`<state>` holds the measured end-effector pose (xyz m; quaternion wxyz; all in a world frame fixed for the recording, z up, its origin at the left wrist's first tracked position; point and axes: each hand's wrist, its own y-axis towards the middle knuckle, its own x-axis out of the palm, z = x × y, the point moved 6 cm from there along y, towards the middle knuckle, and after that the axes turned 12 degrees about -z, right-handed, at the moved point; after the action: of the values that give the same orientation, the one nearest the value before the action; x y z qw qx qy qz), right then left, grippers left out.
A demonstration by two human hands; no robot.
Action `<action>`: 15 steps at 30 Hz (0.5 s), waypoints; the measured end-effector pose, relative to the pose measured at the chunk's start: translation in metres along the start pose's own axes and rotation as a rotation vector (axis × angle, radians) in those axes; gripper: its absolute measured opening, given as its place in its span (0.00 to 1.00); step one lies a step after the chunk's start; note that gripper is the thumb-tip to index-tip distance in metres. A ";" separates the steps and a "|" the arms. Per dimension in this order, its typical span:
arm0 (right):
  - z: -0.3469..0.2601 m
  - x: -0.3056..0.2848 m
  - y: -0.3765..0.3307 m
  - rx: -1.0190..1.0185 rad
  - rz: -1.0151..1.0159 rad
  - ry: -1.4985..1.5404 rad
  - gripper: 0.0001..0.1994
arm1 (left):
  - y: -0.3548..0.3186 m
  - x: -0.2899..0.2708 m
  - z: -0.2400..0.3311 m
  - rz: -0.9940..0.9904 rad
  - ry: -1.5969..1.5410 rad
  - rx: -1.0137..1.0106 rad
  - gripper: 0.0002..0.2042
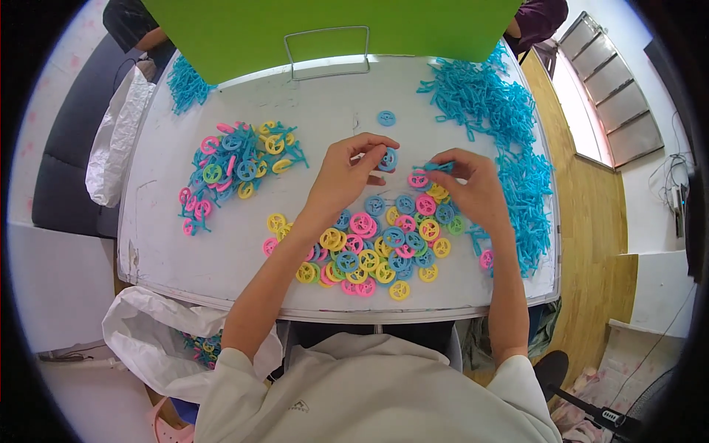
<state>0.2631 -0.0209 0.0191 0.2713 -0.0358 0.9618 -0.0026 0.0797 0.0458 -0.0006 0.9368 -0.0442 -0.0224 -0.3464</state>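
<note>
My left hand (354, 166) is closed on a small blue plastic wheel (388, 159) with spokes, pinched between thumb and fingers. To its right, my right hand (467, 177) pinches a small teal plastic stick piece (441, 167). A pink wheel (417, 179) lies just beneath that piece's tip. Below both hands spreads a loose heap of pink, yellow, blue and green wheels (369, 260). One blue wheel (386, 118) rests alone beyond my left hand.
Teal stick pieces (484, 96) are piled along the right side of the white table (177, 269). At left sits a pile of wheels joined with sticks (233, 166). A green panel (332, 33) stands across the back. A white sack (155, 332) hangs below the front edge.
</note>
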 end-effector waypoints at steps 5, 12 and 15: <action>-0.008 0.018 0.002 -0.034 -0.046 0.127 0.10 | -0.006 0.002 0.000 -0.044 -0.003 -0.022 0.10; -0.010 0.025 0.003 -0.098 -0.073 0.124 0.10 | -0.006 0.009 0.000 -0.044 -0.001 -0.052 0.08; -0.015 0.027 0.002 -0.109 -0.088 0.091 0.09 | -0.005 0.011 -0.004 -0.030 0.038 -0.037 0.07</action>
<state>0.2327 -0.0210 0.0178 0.2246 -0.0927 0.9693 0.0364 0.0849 0.0341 -0.0033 0.9308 -0.0546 0.0015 -0.3613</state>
